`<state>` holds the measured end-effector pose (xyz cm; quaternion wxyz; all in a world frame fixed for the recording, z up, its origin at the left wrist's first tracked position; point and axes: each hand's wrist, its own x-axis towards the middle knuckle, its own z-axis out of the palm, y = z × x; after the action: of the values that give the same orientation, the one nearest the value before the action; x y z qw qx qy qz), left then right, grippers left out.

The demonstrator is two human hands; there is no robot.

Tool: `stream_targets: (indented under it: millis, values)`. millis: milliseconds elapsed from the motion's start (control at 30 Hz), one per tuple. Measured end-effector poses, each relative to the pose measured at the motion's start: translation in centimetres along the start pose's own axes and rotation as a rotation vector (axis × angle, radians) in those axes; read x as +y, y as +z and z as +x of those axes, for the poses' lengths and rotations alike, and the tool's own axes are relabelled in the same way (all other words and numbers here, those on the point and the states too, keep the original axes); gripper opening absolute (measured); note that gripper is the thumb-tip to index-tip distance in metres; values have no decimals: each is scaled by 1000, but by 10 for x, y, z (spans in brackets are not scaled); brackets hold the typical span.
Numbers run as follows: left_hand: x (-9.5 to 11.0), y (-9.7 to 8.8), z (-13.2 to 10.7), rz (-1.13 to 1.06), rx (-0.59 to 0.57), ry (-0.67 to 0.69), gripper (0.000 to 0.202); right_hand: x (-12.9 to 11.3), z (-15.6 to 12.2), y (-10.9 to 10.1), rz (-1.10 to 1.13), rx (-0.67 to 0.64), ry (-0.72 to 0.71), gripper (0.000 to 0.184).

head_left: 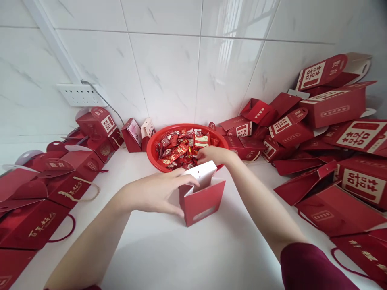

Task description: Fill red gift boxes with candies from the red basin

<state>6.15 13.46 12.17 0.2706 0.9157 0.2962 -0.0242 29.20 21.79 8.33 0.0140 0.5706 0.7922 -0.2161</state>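
Note:
A red gift box (203,203) with a white lining stands upright on the white table in front of me, its top open. My left hand (161,189) grips it from the left, fingers over the upper edge and thumb low on its side. Behind the box is a red plastic basket (154,159) filled with red-wrapped candies (177,153). Inside the basket's right part, my right hand (208,155) has its fingers curled down among the candies. The fingertips are partly hidden, so what they pinch cannot be made out.
Red gift boxes (71,183) with cord handles line the left side. More red boxes (320,108) are piled along the right. Two small boxes (132,135) stand left of the basket by the tiled wall (169,76). A power socket (80,95) with a grey cable is at the left.

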Motion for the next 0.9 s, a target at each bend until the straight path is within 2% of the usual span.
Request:
stream_targets:
  millis: [67, 133, 167, 233, 300, 367, 633, 900]
  values:
    - [-1, 2, 3, 17, -10, 6, 36, -4, 18, 11, -52, -92, 87, 16]
    - [0, 2, 5, 60, 8, 13, 15, -7, 28, 22, -91, -145, 134, 21]
    - [0, 2, 5, 87, 26, 20, 13, -8, 31, 26, -100, -165, 136, 24]
    - [0, 1, 5, 140, 69, 31, 23, -7, 34, 30, -95, -193, 113, 24]
    - [-2, -3, 3, 191, 103, 33, 24, -4, 35, 29, -65, -200, 66, 15]
    - [-6, -6, 0, 237, 136, 19, 22, 2, 35, 25, -19, -167, 5, 6]
    - [-4, -5, 4, 182, 136, 25, 20, 32, 10, 14, 365, 172, -253, 13]
    - [0, -6, 7, 152, 126, 15, 22, 43, 0, 15, 653, 281, -270, 22]
